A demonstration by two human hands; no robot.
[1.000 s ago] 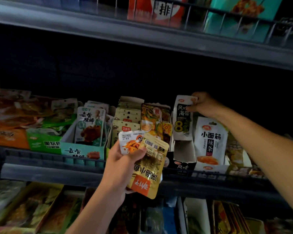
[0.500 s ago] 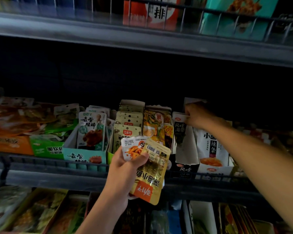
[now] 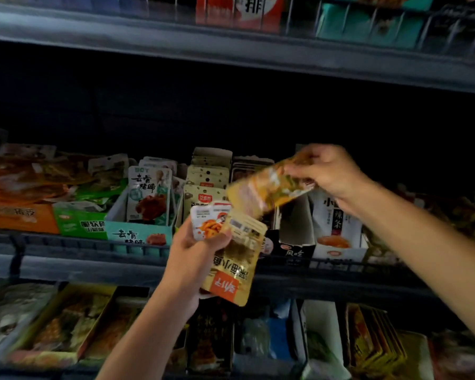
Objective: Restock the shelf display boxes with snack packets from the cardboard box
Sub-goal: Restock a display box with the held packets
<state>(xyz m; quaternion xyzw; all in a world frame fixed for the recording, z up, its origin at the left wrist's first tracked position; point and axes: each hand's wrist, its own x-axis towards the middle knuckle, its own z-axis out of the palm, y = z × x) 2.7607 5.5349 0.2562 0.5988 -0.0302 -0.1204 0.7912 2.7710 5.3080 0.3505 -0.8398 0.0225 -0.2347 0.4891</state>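
The right hand (image 3: 328, 171) pinches a blurred yellow packet (image 3: 266, 189) above the shelf's front edge, while the left hand (image 3: 200, 253) grips the remaining packets (image 3: 232, 259), which may slip from its thumb.

In front of me the middle shelf (image 3: 66, 267) carries a row of display boxes behind its low front rail. Toward its left end sit an orange box (image 3: 19, 218) and a green box (image 3: 80, 223), then a teal box (image 3: 140, 234) with packets standing upright. Toward the right end stand a black box (image 3: 295, 250) and a white box (image 3: 337, 250), touching side by side.
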